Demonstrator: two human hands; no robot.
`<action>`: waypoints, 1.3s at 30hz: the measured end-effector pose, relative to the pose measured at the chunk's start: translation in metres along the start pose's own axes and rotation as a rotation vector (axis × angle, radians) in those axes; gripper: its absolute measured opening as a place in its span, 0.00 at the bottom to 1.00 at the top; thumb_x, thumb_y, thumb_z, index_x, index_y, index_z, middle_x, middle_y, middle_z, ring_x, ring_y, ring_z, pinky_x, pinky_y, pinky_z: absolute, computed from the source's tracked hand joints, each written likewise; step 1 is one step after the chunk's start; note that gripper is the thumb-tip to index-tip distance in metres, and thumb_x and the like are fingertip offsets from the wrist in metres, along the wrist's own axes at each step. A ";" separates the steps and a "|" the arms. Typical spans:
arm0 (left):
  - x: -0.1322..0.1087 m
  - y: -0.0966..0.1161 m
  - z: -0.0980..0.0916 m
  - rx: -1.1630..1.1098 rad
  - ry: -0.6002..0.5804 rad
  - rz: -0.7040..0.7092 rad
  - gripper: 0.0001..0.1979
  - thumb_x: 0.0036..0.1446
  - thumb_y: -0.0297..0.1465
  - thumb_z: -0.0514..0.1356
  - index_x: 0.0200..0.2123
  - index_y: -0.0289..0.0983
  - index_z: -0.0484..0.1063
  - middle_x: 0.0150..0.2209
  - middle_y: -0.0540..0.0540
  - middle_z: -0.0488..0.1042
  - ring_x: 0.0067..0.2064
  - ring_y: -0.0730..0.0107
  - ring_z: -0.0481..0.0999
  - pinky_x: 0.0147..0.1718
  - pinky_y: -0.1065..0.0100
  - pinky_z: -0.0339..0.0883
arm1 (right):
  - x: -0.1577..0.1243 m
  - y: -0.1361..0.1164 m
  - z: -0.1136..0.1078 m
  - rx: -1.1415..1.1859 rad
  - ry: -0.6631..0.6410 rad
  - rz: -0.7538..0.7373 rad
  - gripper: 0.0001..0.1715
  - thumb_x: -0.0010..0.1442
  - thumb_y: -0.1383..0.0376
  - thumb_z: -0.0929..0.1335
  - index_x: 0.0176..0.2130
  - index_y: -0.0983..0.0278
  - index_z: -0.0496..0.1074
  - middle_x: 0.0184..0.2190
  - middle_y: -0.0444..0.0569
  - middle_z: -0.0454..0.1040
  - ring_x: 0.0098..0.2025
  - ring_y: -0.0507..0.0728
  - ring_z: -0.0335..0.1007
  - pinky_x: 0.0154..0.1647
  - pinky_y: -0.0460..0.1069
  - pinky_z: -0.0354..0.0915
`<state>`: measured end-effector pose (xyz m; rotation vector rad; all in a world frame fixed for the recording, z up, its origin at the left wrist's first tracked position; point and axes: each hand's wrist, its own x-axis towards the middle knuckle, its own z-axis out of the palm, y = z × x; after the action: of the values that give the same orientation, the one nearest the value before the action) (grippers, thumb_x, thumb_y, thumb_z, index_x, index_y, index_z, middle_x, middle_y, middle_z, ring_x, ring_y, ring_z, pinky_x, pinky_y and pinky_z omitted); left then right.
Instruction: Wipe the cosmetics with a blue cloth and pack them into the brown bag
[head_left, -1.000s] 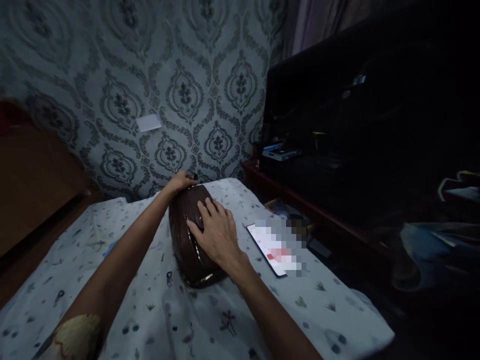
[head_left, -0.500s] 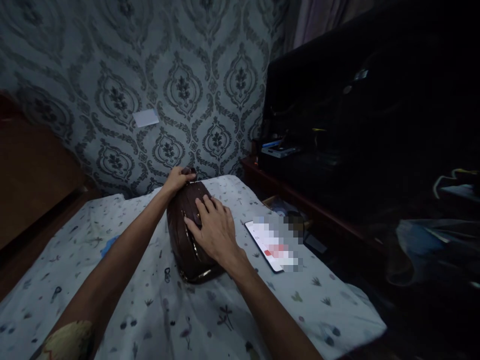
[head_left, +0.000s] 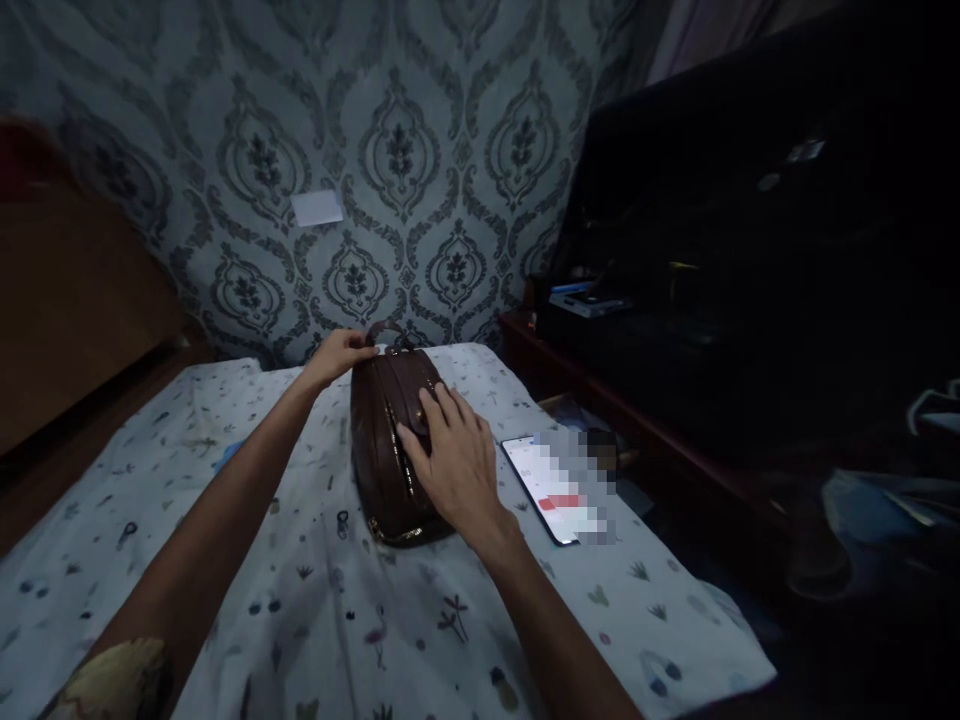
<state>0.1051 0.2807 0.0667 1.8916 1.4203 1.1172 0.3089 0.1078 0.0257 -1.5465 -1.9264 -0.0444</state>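
Note:
A dark brown leather handbag with gold-coloured zips lies on the patterned bedsheet, its handle arching up at the far end. My left hand is at the bag's far left corner, fingers bent and closed on the edge there; what exactly they pinch is too small to tell. Flat across the bag's right side lies my right hand, fingers stretched out, thumb beside a front zip. To the right of that hand, a phone with a lit screen, partly blurred out, rests on the sheet.
The white printed bedsheet covers the bed. A patterned wall with a white card-like rectangle stands behind. At left is a brown wooden headboard; dark furniture with cluttered items runs along the right.
My left hand has let go of the handle and shifted to the bag's far left corner. The handle now stands up by itself. My right hand stays on the bag; the view has shifted slightly.

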 end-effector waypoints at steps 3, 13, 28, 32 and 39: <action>-0.005 -0.004 0.003 0.053 0.083 0.011 0.13 0.44 0.39 0.65 0.20 0.36 0.70 0.20 0.52 0.65 0.30 0.68 0.67 0.30 0.69 0.55 | -0.007 0.001 0.008 -0.001 0.079 0.005 0.29 0.70 0.56 0.62 0.64 0.67 0.68 0.67 0.58 0.66 0.68 0.66 0.59 0.64 0.62 0.58; -0.028 0.003 0.023 0.053 0.268 0.057 0.11 0.50 0.37 0.60 0.22 0.38 0.66 0.23 0.53 0.64 0.31 0.69 0.66 0.31 0.69 0.54 | -0.014 0.004 0.024 0.035 0.245 -0.020 0.26 0.69 0.57 0.63 0.60 0.65 0.71 0.63 0.58 0.71 0.66 0.66 0.61 0.62 0.61 0.59; -0.028 0.013 0.033 0.151 0.224 0.147 0.12 0.50 0.37 0.63 0.37 0.38 0.74 0.37 0.46 0.75 0.40 0.61 0.70 0.42 0.66 0.60 | -0.017 0.012 0.028 0.153 0.346 0.014 0.28 0.67 0.58 0.62 0.60 0.70 0.69 0.64 0.66 0.67 0.65 0.66 0.64 0.63 0.62 0.64; -0.004 0.036 0.042 0.261 0.082 0.177 0.12 0.46 0.37 0.68 0.35 0.39 0.79 0.32 0.48 0.74 0.42 0.58 0.71 0.41 0.67 0.59 | -0.018 0.013 0.031 0.173 0.377 0.004 0.25 0.66 0.59 0.63 0.57 0.67 0.72 0.60 0.63 0.72 0.62 0.66 0.66 0.63 0.64 0.63; 0.020 0.049 0.051 0.337 0.047 0.110 0.10 0.45 0.35 0.67 0.20 0.37 0.72 0.19 0.52 0.60 0.30 0.66 0.66 0.32 0.67 0.53 | -0.018 0.012 0.030 0.156 0.366 0.005 0.23 0.66 0.60 0.64 0.55 0.68 0.74 0.58 0.60 0.75 0.62 0.65 0.66 0.63 0.61 0.62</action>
<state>0.1755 0.2879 0.0853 2.2110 1.6310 1.0274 0.3071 0.1081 -0.0117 -1.3352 -1.5988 -0.1592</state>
